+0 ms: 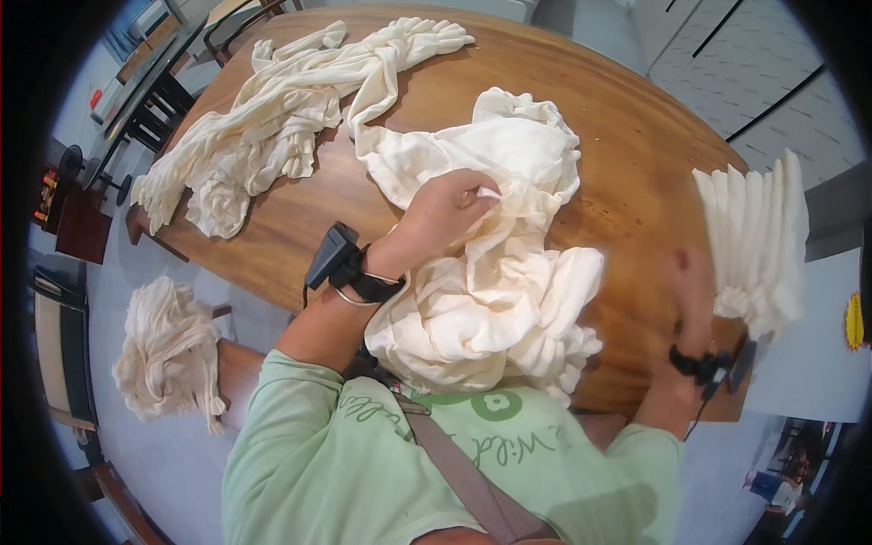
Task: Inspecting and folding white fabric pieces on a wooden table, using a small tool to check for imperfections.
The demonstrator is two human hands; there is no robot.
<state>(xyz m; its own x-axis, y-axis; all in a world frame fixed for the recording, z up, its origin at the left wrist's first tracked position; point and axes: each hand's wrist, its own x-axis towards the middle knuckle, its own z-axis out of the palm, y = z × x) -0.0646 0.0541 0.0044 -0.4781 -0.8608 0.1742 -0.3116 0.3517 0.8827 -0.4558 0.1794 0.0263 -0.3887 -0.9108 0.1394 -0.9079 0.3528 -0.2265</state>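
Observation:
My left hand (453, 204), wearing a wrist strap with a black device, pinches a small white bit of cloth over a heap of cream fabric (470, 313) in front of me. The heap spreads from the table's near edge towards its middle, crumpled and twisted. My right hand (691, 272), blurred, is over the right part of the wooden table (633, 177), just left of a bundle of long, folded cream cloths (749, 231). Its fingers are too blurred to show whether they hold anything.
More cream cloths (272, 116) lie in a long pile at the table's far left. A crumpled cream cloth (167, 351) hangs over something low at my left. A dark flat object (742, 364) sits at the near right corner. Chairs and furniture stand beyond the table's left side.

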